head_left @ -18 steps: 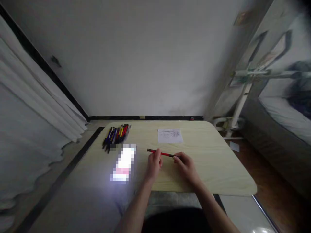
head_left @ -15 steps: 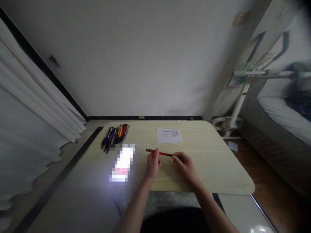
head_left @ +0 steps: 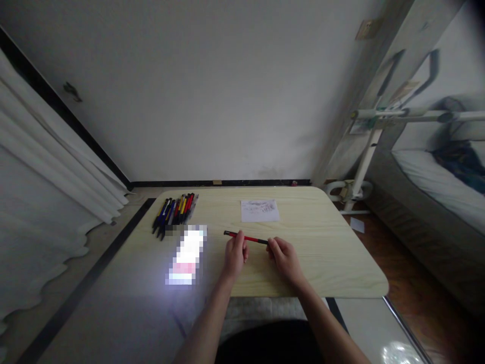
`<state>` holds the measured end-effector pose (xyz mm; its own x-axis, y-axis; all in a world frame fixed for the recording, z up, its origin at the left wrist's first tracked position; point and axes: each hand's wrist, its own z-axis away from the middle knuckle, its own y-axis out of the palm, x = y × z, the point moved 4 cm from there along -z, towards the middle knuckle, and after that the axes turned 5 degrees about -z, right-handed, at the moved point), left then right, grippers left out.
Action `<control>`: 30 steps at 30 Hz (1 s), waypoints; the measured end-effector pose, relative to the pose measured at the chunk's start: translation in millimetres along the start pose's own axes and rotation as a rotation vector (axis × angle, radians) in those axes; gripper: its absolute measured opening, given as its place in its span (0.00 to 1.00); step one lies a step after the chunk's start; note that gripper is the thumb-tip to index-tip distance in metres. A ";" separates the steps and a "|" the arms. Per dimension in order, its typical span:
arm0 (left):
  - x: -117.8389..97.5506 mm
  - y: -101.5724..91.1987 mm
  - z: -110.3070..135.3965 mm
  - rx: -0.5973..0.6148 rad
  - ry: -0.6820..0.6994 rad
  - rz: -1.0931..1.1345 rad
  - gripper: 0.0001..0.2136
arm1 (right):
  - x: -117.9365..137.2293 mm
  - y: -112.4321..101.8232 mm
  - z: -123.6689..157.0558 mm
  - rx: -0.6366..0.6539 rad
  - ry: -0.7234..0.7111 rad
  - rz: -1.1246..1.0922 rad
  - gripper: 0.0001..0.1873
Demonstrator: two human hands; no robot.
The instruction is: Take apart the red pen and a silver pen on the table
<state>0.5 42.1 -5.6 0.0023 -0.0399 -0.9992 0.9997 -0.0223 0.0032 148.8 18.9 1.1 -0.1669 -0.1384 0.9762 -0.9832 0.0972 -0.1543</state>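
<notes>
A red pen (head_left: 252,239) with black ends lies nearly level between my two hands, just above the table. My left hand (head_left: 235,254) pinches it near its left part, thumb on top. At the pen's right tip, the fingers of my right hand (head_left: 283,256) are closed on the dark end. Beyond the pen rests a white paper card (head_left: 259,211) with dark print or writing. Several pens (head_left: 175,211) in blue, yellow, red, black and clear lie side by side at the table's far left.
A bright, pixelated phone-like screen (head_left: 187,255) lies left of my hands on the pale wooden table (head_left: 326,237). Behind stands a wall (head_left: 227,101). White curtains (head_left: 56,177) hang at left; a white-framed exercise machine (head_left: 366,162) and a bed (head_left: 420,177) are at right.
The view has shifted slightly, so the whole scene sits a little further left. Both hands keep hold of the red pen, in nearly the same pose.
</notes>
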 end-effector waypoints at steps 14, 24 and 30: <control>-1.3 0.2 -0.4 0.003 0.006 0.002 0.23 | 2.0 -1.0 0.1 0.006 -0.040 0.078 0.20; -0.8 -0.9 -0.8 0.001 0.023 -0.022 0.24 | 3.1 -1.3 1.3 0.023 -0.037 0.065 0.19; -1.1 -1.3 -0.4 -0.001 0.006 -0.033 0.25 | 4.1 -2.5 1.7 0.009 -0.040 0.046 0.15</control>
<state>-0.8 42.6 -4.6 -0.0304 -0.0331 -0.9990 0.9993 -0.0228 -0.0296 150.5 16.4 5.2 -0.2147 -0.1730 0.9612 -0.9750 0.0955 -0.2006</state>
